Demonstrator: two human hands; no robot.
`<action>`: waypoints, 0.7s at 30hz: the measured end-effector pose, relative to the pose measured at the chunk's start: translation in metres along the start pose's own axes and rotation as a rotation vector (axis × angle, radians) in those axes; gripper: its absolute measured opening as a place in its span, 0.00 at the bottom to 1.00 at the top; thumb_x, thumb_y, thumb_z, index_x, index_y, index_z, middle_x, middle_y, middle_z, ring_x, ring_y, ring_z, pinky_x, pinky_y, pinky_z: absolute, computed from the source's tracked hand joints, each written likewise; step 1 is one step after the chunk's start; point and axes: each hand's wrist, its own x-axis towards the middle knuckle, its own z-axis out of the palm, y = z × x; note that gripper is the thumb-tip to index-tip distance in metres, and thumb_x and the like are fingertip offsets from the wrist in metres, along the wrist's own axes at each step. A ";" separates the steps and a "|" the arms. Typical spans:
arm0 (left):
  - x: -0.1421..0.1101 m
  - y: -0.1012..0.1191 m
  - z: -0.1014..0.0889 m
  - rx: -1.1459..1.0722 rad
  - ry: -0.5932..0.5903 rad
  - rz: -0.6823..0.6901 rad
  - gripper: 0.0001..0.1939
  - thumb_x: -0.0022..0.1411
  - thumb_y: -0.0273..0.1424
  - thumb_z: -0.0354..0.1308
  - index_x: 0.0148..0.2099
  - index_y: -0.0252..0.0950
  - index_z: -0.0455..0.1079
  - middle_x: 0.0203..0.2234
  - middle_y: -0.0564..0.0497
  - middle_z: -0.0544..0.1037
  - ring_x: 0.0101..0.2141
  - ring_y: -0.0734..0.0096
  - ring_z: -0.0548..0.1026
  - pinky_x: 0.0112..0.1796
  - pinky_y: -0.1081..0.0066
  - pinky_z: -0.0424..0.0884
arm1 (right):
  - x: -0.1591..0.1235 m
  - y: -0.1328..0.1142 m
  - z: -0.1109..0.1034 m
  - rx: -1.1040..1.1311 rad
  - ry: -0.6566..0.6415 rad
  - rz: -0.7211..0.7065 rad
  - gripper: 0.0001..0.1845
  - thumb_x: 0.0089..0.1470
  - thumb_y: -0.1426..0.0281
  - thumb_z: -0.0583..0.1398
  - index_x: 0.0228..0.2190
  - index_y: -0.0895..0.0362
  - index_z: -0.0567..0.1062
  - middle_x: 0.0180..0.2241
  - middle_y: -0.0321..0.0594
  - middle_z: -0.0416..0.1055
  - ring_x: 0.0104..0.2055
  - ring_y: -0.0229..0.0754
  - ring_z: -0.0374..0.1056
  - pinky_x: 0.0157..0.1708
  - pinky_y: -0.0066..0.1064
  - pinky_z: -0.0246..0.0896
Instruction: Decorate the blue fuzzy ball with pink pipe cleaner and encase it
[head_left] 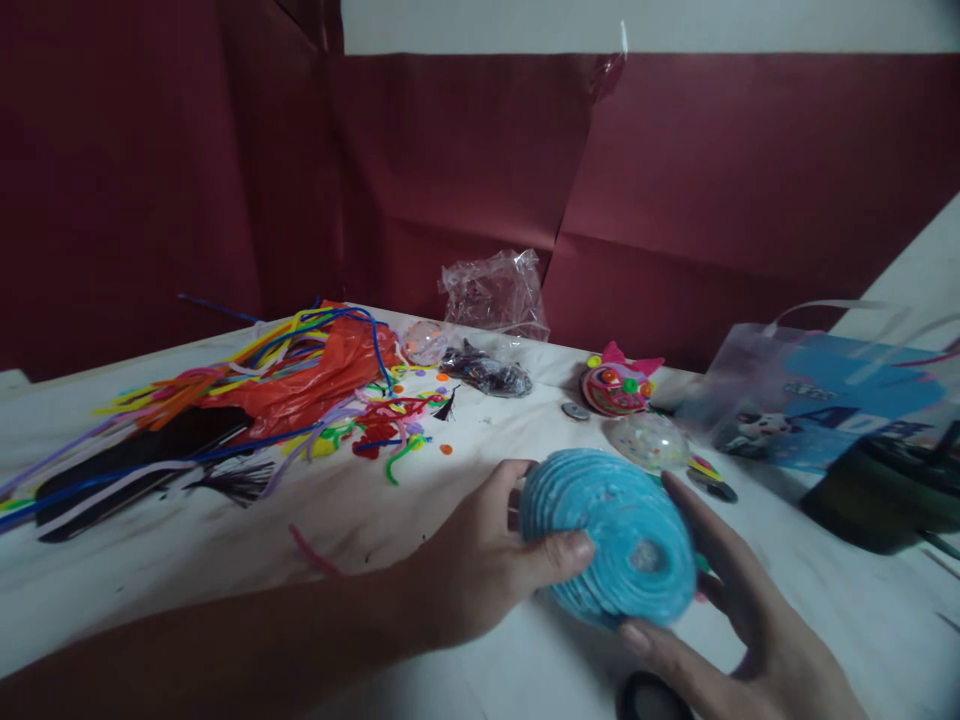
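Above the white table (480, 510), both hands (480, 560) (750, 600) curve, partly open, around a turquoise coiled ball (607, 540).

With both hands, left (480, 560) and right (757, 610), I hold the blue coiled ball (600, 530) above the bench (360, 630). Beyond the ball sits a pink, eared figure (619, 385); left of the ball lie colourful pipe cleaners (277, 345) and red plastic (330, 370).
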 end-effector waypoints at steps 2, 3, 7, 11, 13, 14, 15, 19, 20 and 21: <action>0.000 -0.001 0.001 -0.041 -0.034 -0.036 0.28 0.54 0.39 0.61 0.53 0.31 0.60 0.48 0.40 0.72 0.46 0.57 0.72 0.44 0.62 0.68 | -0.001 -0.006 0.003 -0.046 0.013 -0.005 0.40 0.53 0.49 0.57 0.61 0.47 0.50 0.60 0.41 0.53 0.57 0.60 0.54 0.53 0.46 0.57; 0.000 -0.001 0.000 -0.063 -0.062 -0.047 0.28 0.54 0.40 0.61 0.52 0.31 0.60 0.48 0.40 0.71 0.46 0.58 0.72 0.44 0.63 0.68 | -0.002 -0.008 0.003 -0.064 0.003 -0.023 0.40 0.54 0.49 0.57 0.62 0.48 0.49 0.59 0.41 0.52 0.58 0.61 0.52 0.54 0.47 0.55; 0.001 0.003 -0.002 -0.059 -0.161 -0.082 0.24 0.53 0.42 0.62 0.46 0.31 0.65 0.43 0.42 0.74 0.46 0.58 0.72 0.44 0.63 0.67 | 0.000 -0.010 -0.002 -0.111 0.000 -0.094 0.37 0.54 0.52 0.57 0.60 0.47 0.51 0.57 0.39 0.57 0.57 0.59 0.54 0.52 0.42 0.59; 0.003 0.009 -0.006 -0.011 -0.109 -0.116 0.27 0.50 0.42 0.64 0.47 0.31 0.63 0.43 0.42 0.73 0.46 0.56 0.71 0.45 0.61 0.66 | 0.000 -0.009 -0.006 -0.141 0.005 -0.079 0.37 0.53 0.50 0.57 0.60 0.46 0.53 0.56 0.37 0.59 0.57 0.59 0.56 0.51 0.41 0.61; 0.003 0.011 -0.005 -0.036 -0.099 -0.129 0.29 0.48 0.40 0.65 0.49 0.31 0.62 0.44 0.42 0.72 0.46 0.57 0.71 0.45 0.61 0.66 | -0.001 -0.010 -0.005 -0.139 -0.008 -0.078 0.37 0.53 0.51 0.57 0.60 0.47 0.53 0.56 0.38 0.59 0.57 0.59 0.55 0.51 0.42 0.62; 0.003 0.012 -0.005 -0.053 -0.109 -0.134 0.29 0.48 0.39 0.65 0.49 0.32 0.62 0.44 0.42 0.72 0.46 0.58 0.71 0.44 0.62 0.66 | -0.002 -0.010 -0.005 -0.141 -0.018 -0.071 0.37 0.53 0.52 0.57 0.60 0.47 0.53 0.56 0.39 0.59 0.57 0.60 0.55 0.50 0.42 0.62; 0.003 0.013 -0.005 -0.065 -0.124 -0.140 0.28 0.49 0.38 0.65 0.49 0.32 0.62 0.43 0.43 0.73 0.45 0.59 0.72 0.43 0.63 0.67 | -0.003 -0.011 -0.004 -0.145 -0.031 -0.062 0.37 0.53 0.52 0.57 0.60 0.47 0.53 0.56 0.39 0.58 0.57 0.60 0.55 0.50 0.43 0.63; 0.003 0.011 -0.005 -0.042 -0.134 -0.141 0.26 0.47 0.34 0.65 0.47 0.32 0.63 0.41 0.44 0.74 0.42 0.61 0.73 0.41 0.64 0.68 | -0.004 -0.010 -0.002 -0.153 -0.081 -0.087 0.36 0.54 0.53 0.57 0.60 0.46 0.52 0.57 0.38 0.57 0.58 0.59 0.54 0.50 0.43 0.62; 0.003 0.010 -0.005 -0.016 -0.118 -0.143 0.27 0.46 0.34 0.66 0.47 0.32 0.63 0.41 0.44 0.74 0.43 0.59 0.73 0.41 0.63 0.68 | -0.004 -0.009 -0.001 -0.157 -0.087 -0.106 0.35 0.55 0.53 0.56 0.60 0.45 0.52 0.57 0.38 0.57 0.57 0.58 0.55 0.50 0.43 0.62; 0.003 0.008 -0.006 0.010 -0.099 -0.146 0.28 0.45 0.35 0.66 0.48 0.31 0.63 0.42 0.43 0.74 0.43 0.58 0.72 0.41 0.62 0.68 | -0.004 -0.007 -0.002 -0.166 -0.095 -0.120 0.34 0.55 0.52 0.56 0.60 0.44 0.51 0.57 0.38 0.57 0.57 0.58 0.55 0.50 0.43 0.62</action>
